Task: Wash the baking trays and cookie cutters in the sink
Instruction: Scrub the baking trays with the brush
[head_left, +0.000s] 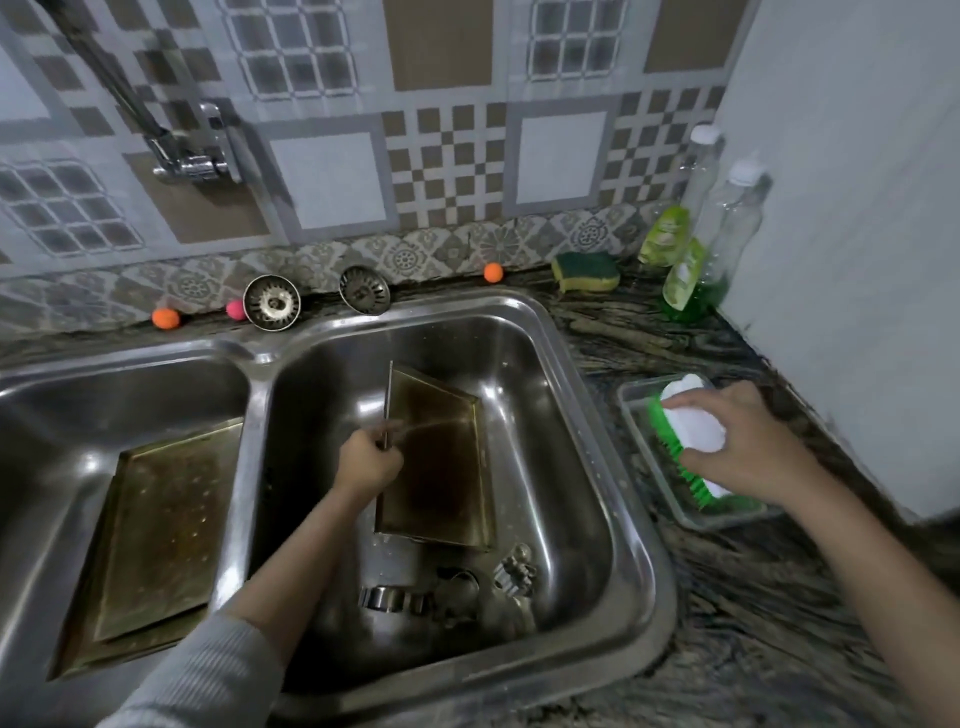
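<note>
The left hand (370, 460) is closed in a grip on the upper edge of a baking tray (439, 457), which is held tilted on its side in the right basin of the sink (613, 395). The right hand (748, 447) is laid over a scrubbing brush (693, 439) with a white back and green bristles, its fingers curled around it; the brush sits in a clear tub (644, 441) on the table (753, 597), just beside the sink.

The brush, it is judged, should be lifted clear and brought across to the tray's stained inner face, while the tray is kept firmly braced against the basin floor so that it is not pushed over under scrubbing pressure.

A second baking tray (156, 540) lies flat in the left basin. The cookie cutters (447, 592) lie on the floor of the right basin, just in front of the held tray.

Green labels are seen on the bottles (685, 270) at the back corner, but no writing on them can be read.
</note>
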